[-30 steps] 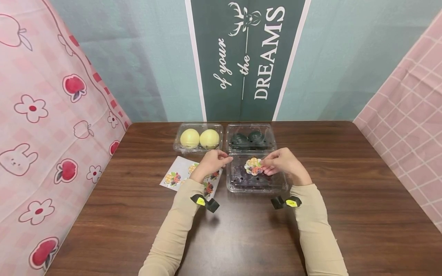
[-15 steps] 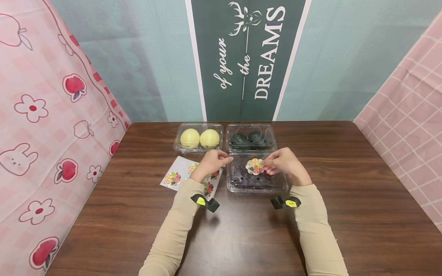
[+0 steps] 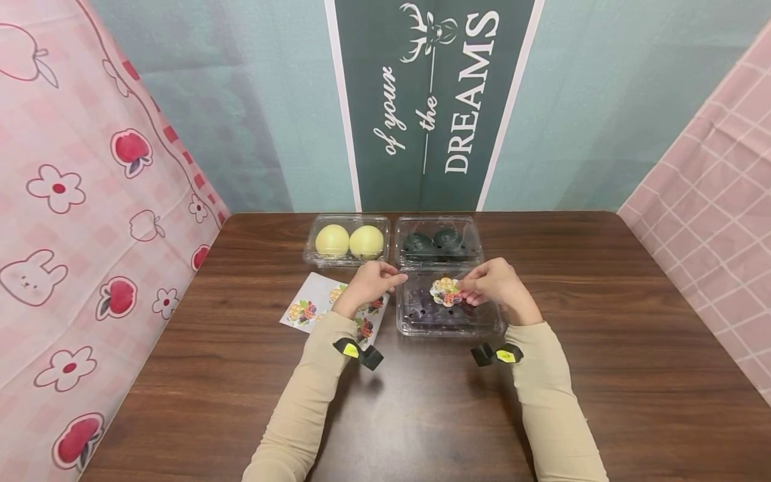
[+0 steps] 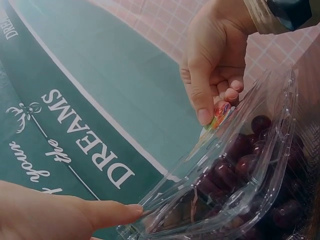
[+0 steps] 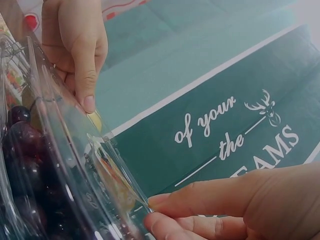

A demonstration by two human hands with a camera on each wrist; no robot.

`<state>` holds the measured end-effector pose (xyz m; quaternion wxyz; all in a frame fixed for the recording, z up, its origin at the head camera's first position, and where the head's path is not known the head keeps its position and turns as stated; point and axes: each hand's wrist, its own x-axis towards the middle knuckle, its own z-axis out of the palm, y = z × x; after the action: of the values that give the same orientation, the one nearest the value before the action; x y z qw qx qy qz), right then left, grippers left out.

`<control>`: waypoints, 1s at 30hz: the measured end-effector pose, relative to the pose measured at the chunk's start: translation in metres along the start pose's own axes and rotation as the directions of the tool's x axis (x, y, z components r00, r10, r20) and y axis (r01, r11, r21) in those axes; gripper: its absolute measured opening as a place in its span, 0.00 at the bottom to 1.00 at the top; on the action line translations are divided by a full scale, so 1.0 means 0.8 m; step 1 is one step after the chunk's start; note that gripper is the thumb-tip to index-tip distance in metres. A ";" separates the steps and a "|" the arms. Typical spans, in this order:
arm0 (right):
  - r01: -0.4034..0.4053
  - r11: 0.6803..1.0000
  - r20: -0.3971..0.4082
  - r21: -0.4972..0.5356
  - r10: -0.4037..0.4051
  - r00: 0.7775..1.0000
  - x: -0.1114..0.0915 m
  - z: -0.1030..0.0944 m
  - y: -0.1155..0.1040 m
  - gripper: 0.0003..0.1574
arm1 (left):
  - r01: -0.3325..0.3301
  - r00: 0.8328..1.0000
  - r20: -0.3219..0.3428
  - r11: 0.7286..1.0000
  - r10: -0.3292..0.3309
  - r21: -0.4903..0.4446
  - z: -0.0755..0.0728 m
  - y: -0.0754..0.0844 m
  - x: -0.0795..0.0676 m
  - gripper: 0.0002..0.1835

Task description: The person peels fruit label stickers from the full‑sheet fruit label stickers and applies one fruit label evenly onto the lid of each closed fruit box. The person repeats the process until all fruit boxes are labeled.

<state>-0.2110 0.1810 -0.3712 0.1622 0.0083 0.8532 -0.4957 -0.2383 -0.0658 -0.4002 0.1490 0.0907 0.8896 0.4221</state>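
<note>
In the head view, a clear lidded plastic box holds dark red grapes. My right hand pinches the edge of a flower-shaped fruit sticker between thumb and fingers. The sticker lies over the middle of the lid, its print facing up; how much of it touches the lid I cannot tell. At the box's far left corner, my left hand holds the edge, its thumb on the lid. Partly covered by the left forearm, a white sticker sheet with several fruit prints lies left of the box.
Behind stand a clear box with two pale yellow round fruits and another box with dark green round fruits. All sit on a brown wooden table. Patterned cloths hang around three sides.
The sticker and the right hand's fingertips have shifted slightly right over the lid. The left hand keeps its place at the box corner.
</note>
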 end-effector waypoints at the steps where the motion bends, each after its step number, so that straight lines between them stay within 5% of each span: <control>1: 0.000 1.000 0.000 0.000 0.000 1.000 0.000 0.000 0.000 0.16 | 0.001 1.000 0.001 1.000 -0.001 0.000 0.000 0.000 0.000 0.23; 30: -0.034 0.997 -0.046 -0.073 0.031 0.998 -0.001 0.001 -0.002 0.14 | 0.023 1.000 -0.003 1.000 -0.023 -0.002 0.000 0.001 0.001 0.23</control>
<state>-0.2103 0.1798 -0.3700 0.1513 0.0273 0.8741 -0.4609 -0.2388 -0.0652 -0.4001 0.1526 0.0797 0.8904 0.4214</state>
